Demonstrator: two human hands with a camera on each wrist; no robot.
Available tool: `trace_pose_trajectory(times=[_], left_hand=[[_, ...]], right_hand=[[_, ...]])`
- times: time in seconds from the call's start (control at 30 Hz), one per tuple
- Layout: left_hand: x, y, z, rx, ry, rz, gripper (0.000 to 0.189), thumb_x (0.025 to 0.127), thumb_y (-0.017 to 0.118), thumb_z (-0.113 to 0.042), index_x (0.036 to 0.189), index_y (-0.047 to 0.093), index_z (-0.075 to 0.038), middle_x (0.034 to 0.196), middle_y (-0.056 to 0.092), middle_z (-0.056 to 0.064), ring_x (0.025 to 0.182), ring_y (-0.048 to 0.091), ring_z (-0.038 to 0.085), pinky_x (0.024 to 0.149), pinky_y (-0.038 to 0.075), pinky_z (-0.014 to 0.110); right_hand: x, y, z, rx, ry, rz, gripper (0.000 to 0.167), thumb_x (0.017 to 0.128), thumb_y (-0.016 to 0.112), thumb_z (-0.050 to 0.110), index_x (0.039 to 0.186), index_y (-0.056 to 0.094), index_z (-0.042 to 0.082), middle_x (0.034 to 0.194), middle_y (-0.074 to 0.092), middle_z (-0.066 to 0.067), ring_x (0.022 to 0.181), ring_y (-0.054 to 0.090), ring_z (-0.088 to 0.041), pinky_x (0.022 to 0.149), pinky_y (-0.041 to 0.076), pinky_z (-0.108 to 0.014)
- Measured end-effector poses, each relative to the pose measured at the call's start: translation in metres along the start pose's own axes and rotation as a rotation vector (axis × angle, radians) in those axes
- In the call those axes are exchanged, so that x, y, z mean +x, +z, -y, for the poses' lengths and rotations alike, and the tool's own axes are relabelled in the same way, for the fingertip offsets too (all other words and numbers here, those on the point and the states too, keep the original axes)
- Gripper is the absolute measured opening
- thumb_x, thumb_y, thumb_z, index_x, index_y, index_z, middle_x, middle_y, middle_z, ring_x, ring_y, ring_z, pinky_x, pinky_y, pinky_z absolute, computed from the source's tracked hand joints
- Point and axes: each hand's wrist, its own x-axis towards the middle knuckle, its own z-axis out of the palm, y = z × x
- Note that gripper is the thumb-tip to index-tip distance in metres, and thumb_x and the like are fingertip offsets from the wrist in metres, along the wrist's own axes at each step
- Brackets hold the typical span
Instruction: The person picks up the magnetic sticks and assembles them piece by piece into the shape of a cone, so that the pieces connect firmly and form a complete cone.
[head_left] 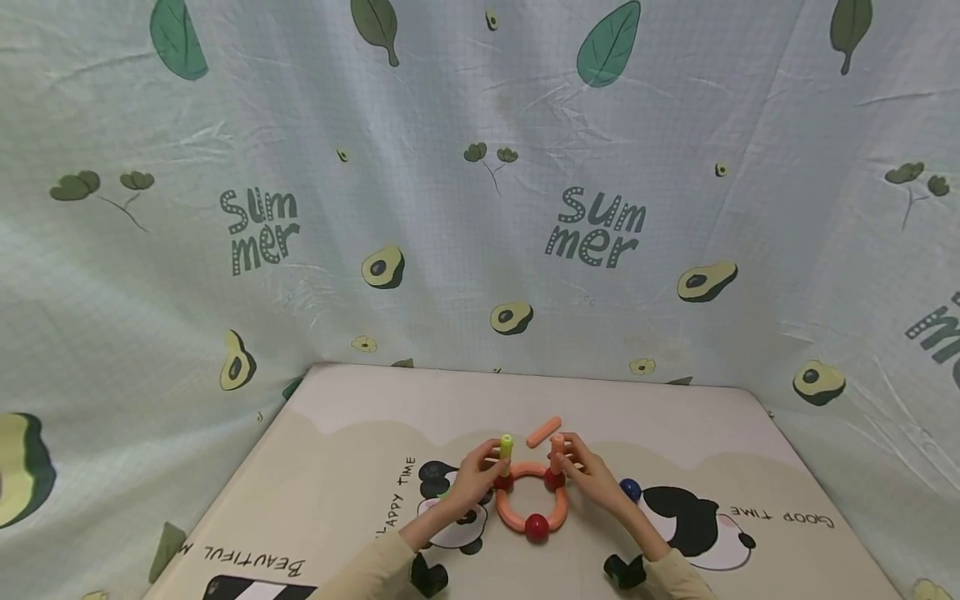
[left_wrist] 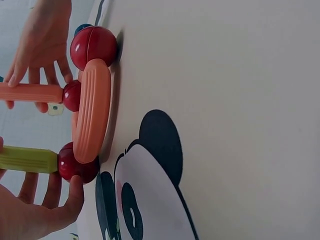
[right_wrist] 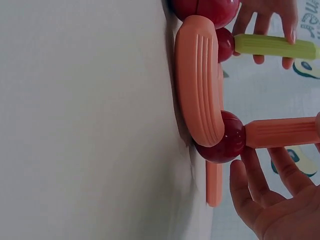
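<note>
A ring of curved orange toy pieces [head_left: 510, 514] joined by red balls [head_left: 537, 528] lies flat on the table. My left hand [head_left: 474, 477] pinches an upright yellow-green rod [left_wrist: 29, 160], whose lower end meets one red ball [left_wrist: 75, 165]. On the ring's other side, my right hand [head_left: 591, 481] holds an upright orange rod [right_wrist: 282, 132] between thumb and fingers. That rod's lower end meets another red ball [right_wrist: 225, 140]. The third ball, at the near side of the ring, carries no rod. How deep the rods sit in the balls is hidden.
A loose straight orange rod [head_left: 543, 432] lies just beyond the ring. Beside my right wrist is a blue ball [head_left: 630, 489]. The table [head_left: 345, 425] bears printed pandas and lettering, and a patterned curtain [head_left: 450, 208] hangs behind it.
</note>
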Motion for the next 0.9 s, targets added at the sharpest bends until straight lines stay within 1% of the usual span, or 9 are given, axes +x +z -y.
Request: trace_pose_trajectory(times=[0.13, 0.27, 0.37, 0.53, 0.63, 0.77, 0.8, 0.83, 0.9], left_hand=[[-0.006, -0.004, -0.014, 0.011, -0.012, 0.007, 0.029, 0.09, 0.047, -0.008, 0.117, 0.049, 0.004, 0.105, 0.055, 0.029, 0.092, 0.058, 0.039, 0.071, 0.049, 0.048], [-0.008, -0.006, -0.018, 0.001, -0.009, 0.021, 0.029, 0.091, 0.046, -0.009, 0.117, 0.048, 0.004, 0.105, 0.054, 0.03, 0.092, 0.058, 0.04, 0.069, 0.049, 0.048], [-0.005, -0.005, -0.011, -0.009, -0.014, 0.026, 0.03, 0.091, 0.046, -0.009, 0.118, 0.048, 0.004, 0.106, 0.054, 0.029, 0.093, 0.058, 0.039, 0.069, 0.049, 0.047], [0.003, -0.002, 0.013, -0.001, -0.015, 0.023, 0.031, 0.091, 0.047, -0.016, 0.119, 0.049, -0.002, 0.107, 0.055, 0.026, 0.092, 0.06, 0.034, 0.067, 0.05, 0.04], [0.006, -0.002, 0.026, 0.005, 0.046, 0.024, 0.031, 0.091, 0.048, -0.022, 0.118, 0.05, -0.008, 0.105, 0.057, 0.02, 0.089, 0.061, 0.025, 0.063, 0.051, 0.034], [0.005, -0.003, 0.018, -0.009, 0.037, 0.032, 0.03, 0.091, 0.048, -0.017, 0.118, 0.05, -0.005, 0.105, 0.056, 0.023, 0.091, 0.061, 0.029, 0.064, 0.05, 0.039], [0.005, -0.003, 0.017, -0.011, 0.027, 0.033, 0.03, 0.091, 0.048, -0.016, 0.119, 0.05, -0.005, 0.105, 0.056, 0.023, 0.091, 0.06, 0.03, 0.065, 0.05, 0.039], [0.004, -0.003, 0.013, -0.011, -0.014, 0.035, 0.031, 0.091, 0.048, -0.015, 0.119, 0.049, -0.002, 0.107, 0.054, 0.026, 0.093, 0.059, 0.035, 0.066, 0.05, 0.041], [0.004, -0.003, 0.012, -0.009, -0.027, 0.033, 0.031, 0.091, 0.047, -0.015, 0.12, 0.048, -0.003, 0.108, 0.054, 0.026, 0.093, 0.059, 0.035, 0.066, 0.05, 0.04]], right_hand=[[-0.002, 0.0, 0.004, -0.003, 0.006, -0.001, 0.03, 0.093, 0.043, 0.011, 0.122, 0.038, 0.006, 0.106, 0.06, -0.022, 0.091, 0.059, -0.032, 0.072, 0.048, -0.026], [-0.003, 0.0, 0.003, 0.017, 0.004, -0.003, 0.031, 0.094, 0.042, 0.011, 0.123, 0.035, 0.003, 0.109, 0.058, -0.025, 0.095, 0.058, -0.036, 0.074, 0.05, -0.031], [-0.003, 0.0, -0.001, 0.043, 0.01, 0.0, 0.032, 0.094, 0.042, 0.012, 0.124, 0.034, 0.003, 0.11, 0.057, -0.026, 0.097, 0.057, -0.037, 0.074, 0.05, -0.031], [0.001, 0.0, -0.016, 0.07, 0.018, 0.025, 0.035, 0.094, 0.042, 0.017, 0.126, 0.033, 0.005, 0.111, 0.057, -0.025, 0.098, 0.056, -0.035, 0.073, 0.049, -0.025], [0.005, 0.001, -0.029, 0.059, 0.039, 0.024, 0.037, 0.094, 0.043, 0.023, 0.127, 0.033, 0.01, 0.109, 0.059, -0.02, 0.096, 0.057, -0.026, 0.072, 0.047, -0.023], [0.007, -0.001, -0.029, 0.052, 0.061, 0.02, 0.036, 0.094, 0.042, 0.025, 0.127, 0.035, 0.011, 0.107, 0.059, -0.017, 0.094, 0.056, -0.02, 0.073, 0.048, -0.027], [0.007, -0.002, -0.029, 0.052, 0.068, 0.013, 0.036, 0.095, 0.042, 0.025, 0.127, 0.036, 0.011, 0.107, 0.059, -0.017, 0.094, 0.056, -0.019, 0.073, 0.049, -0.028], [0.008, -0.002, -0.029, 0.048, 0.066, 0.008, 0.035, 0.095, 0.04, 0.025, 0.127, 0.036, 0.009, 0.107, 0.059, -0.018, 0.093, 0.057, -0.019, 0.072, 0.049, -0.029], [0.009, -0.004, -0.03, 0.052, 0.063, -0.01, 0.034, 0.096, 0.037, 0.024, 0.126, 0.039, 0.007, 0.108, 0.059, -0.019, 0.093, 0.059, -0.019, 0.071, 0.049, -0.03]])
